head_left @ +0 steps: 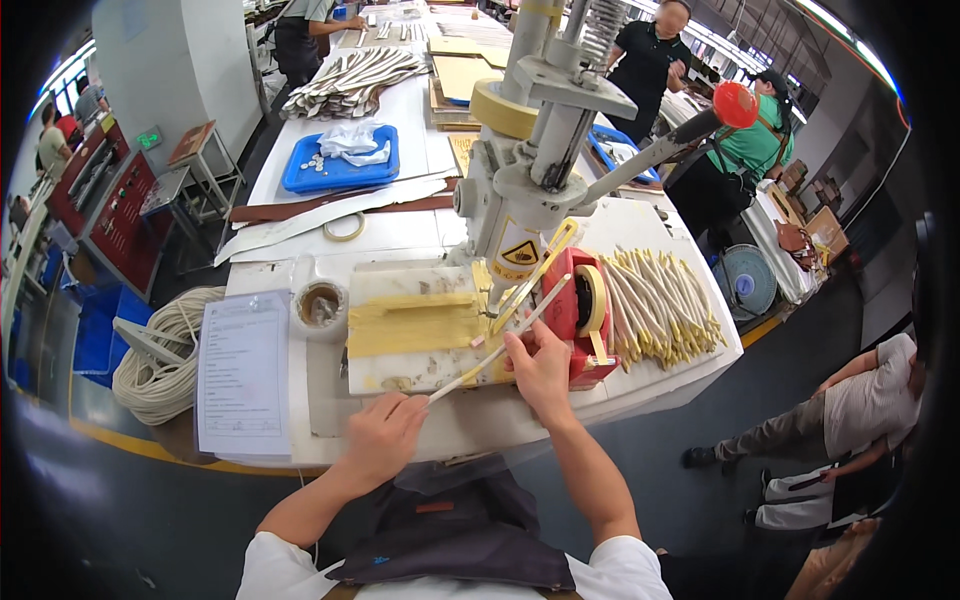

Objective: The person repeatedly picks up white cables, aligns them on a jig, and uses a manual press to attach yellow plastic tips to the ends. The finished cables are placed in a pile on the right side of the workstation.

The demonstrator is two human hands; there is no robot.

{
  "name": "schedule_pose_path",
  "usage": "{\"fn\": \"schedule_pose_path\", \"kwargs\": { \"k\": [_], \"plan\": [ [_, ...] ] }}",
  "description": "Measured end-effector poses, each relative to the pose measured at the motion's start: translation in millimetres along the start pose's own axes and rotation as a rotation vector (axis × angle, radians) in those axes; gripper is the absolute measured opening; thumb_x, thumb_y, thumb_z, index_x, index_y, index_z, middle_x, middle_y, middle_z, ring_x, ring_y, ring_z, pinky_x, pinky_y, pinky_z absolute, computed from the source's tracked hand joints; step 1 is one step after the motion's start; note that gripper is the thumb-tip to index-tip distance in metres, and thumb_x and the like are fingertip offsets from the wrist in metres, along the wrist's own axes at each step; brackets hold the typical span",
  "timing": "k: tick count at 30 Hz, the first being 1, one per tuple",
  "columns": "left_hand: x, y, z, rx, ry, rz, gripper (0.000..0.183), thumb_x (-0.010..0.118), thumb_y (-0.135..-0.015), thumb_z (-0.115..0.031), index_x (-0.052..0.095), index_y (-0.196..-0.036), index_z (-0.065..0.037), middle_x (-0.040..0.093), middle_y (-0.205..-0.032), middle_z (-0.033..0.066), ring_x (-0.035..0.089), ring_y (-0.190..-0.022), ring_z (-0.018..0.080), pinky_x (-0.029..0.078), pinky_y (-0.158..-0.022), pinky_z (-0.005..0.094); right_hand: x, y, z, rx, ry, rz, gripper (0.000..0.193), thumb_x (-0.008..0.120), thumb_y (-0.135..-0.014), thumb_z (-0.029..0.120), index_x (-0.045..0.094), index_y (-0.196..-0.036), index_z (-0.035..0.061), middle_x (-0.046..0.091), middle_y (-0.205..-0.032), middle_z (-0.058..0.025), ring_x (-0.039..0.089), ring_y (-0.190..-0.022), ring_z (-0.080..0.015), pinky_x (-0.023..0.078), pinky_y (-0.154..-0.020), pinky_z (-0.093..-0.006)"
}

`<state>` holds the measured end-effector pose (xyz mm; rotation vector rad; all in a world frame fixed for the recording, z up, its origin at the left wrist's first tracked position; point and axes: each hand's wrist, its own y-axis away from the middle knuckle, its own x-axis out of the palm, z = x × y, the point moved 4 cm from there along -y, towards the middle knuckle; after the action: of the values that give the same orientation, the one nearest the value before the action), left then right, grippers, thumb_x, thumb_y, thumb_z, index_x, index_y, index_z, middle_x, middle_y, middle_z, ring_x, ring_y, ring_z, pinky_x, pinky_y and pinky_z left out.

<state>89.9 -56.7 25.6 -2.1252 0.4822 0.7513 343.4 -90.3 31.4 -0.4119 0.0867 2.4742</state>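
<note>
A white cord (pixel 497 352) with a yellow stretch along it runs slantwise between my hands at the near edge of a hand press (pixel 525 190). My left hand (pixel 385 432) pinches its lower left end. My right hand (pixel 540 370) grips it further up, and its free end points up beyond the fingers. Just right of this hand stands a red tape dispenser (pixel 592 372) with a yellow roll. Left of the cord lies the press's pale base board (pixel 395 372), covered partly by yellow tape. A yellow strip loop (pixel 562 240) leans by the press head.
Cut cords (pixel 665 305) with yellow tips lie heaped at right. At left are a tape roll (pixel 321 305), a printed sheet (pixel 243 375) and a coil of cord (pixel 160 365). Behind is a blue tray (pixel 340 160). The red-knobbed lever (pixel 735 105) juts right; other people stand beyond.
</note>
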Motion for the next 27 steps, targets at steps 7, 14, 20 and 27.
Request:
{"fn": "schedule_pose_path", "kwargs": {
  "k": [7,14,20,27],
  "plan": [
    [15,-16,-4,0.038,0.047,0.003,0.018,0.076,-0.085,-0.009,0.071,-0.102,-0.009,0.063,-0.085,0.0067,0.066,-0.075,0.0264,0.054,-0.061,0.0374,4,-11,2,-0.176,0.191,-0.163,0.077,0.070,-0.092,0.006,0.029,-0.156,-0.0068,0.070,-0.080,-0.0131,0.071,-0.072,-0.0212,0.056,-0.068,-0.0336],
    [22,-28,2,0.123,-0.043,-0.003,0.012,0.073,-0.088,-0.009,0.069,-0.100,-0.008,0.061,-0.082,0.0066,0.062,-0.071,0.0265,0.052,-0.062,0.0388,9,-22,-14,-0.337,0.362,-0.236,0.070,0.070,-0.090,0.005,0.038,-0.151,-0.0080,0.069,-0.084,-0.0167,0.070,-0.073,-0.0292,0.056,-0.070,-0.0394],
    [29,-31,5,0.105,-0.062,0.062,0.011,0.070,-0.091,-0.008,0.067,-0.101,-0.005,0.062,-0.085,0.0081,0.063,-0.076,0.0271,0.052,-0.067,0.0395,13,-31,-17,-0.336,0.457,-0.261,0.058,0.070,-0.090,0.006,0.051,-0.142,-0.0083,0.066,-0.089,-0.0186,0.068,-0.076,-0.0312,0.055,-0.072,-0.0423],
    [40,-39,14,0.092,0.002,0.067,0.013,0.069,-0.092,-0.009,0.065,-0.103,-0.007,0.059,-0.085,0.0077,0.064,-0.077,0.0269,0.052,-0.066,0.0382,12,-40,-13,-0.370,0.548,-0.272,0.044,0.066,-0.093,0.008,0.059,-0.134,-0.0073,0.062,-0.091,-0.0209,0.064,-0.083,-0.0358,0.052,-0.076,-0.0458]
  ]
}}
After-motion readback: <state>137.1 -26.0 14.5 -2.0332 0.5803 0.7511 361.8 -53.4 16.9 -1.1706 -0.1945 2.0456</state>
